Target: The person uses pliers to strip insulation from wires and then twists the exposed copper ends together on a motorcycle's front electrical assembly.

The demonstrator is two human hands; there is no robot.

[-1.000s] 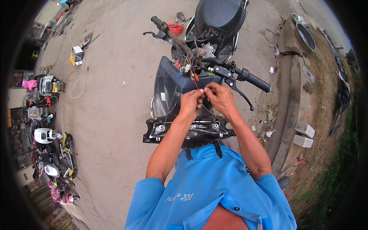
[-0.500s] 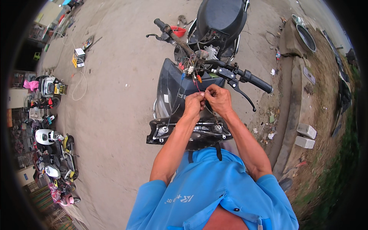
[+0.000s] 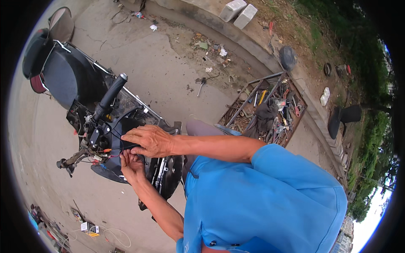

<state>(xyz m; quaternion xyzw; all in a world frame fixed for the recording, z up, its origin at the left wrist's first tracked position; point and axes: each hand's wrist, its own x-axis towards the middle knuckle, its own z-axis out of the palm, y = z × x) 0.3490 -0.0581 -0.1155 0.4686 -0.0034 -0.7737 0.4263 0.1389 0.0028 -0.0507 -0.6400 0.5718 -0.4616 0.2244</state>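
My left hand (image 3: 132, 167) pinches a thin pink wire (image 3: 115, 156) by its fingertips, close to the front panel of a partly stripped black scooter. Just beside it is my right hand (image 3: 147, 140), palm down, its fingers stretched out and the thumb apart, with nothing clearly held. The wire leads to a bundle of loose wires with an orange connector (image 3: 107, 150) below the handlebar. A rubber grip (image 3: 110, 96) sticks up from that handlebar. Between the scooter body and me lies the headlight unit (image 3: 159, 173). The fingertips partly hide the wire's end.
A metal-framed tray (image 3: 231, 113) full of tools, including pliers-like handles, stands on the ground to the right. Two pale blocks (image 3: 245, 16) rest beyond the curb (image 3: 202, 31). A small boxed device (image 3: 89, 227) with a pale cable lies at the lower left.
The view has swung to the right, bringing the tool tray in and putting the scooter at the left. My right hand's fingers have gone from a pinch to stretched out.
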